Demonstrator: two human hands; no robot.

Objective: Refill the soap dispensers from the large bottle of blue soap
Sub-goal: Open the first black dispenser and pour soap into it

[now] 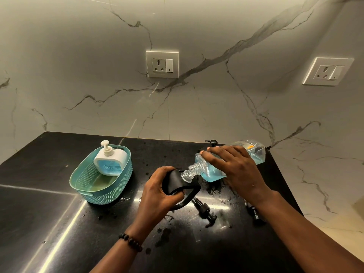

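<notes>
Your right hand (234, 164) grips the large clear bottle (232, 160) of blue soap from above, fingers curled over its body, tipping it so its threaded neck points down toward your left hand (159, 192). That hand wraps around a black dispenser (177, 184), holding it tilted just under the bottle's mouth. Just below your hands two black pump heads (206, 211) lie on the wet dark surface (59, 223). Well off beyond your left hand, a teal basket (102, 192) holds a white pump dispenser (110, 160) with blue soap inside.
</notes>
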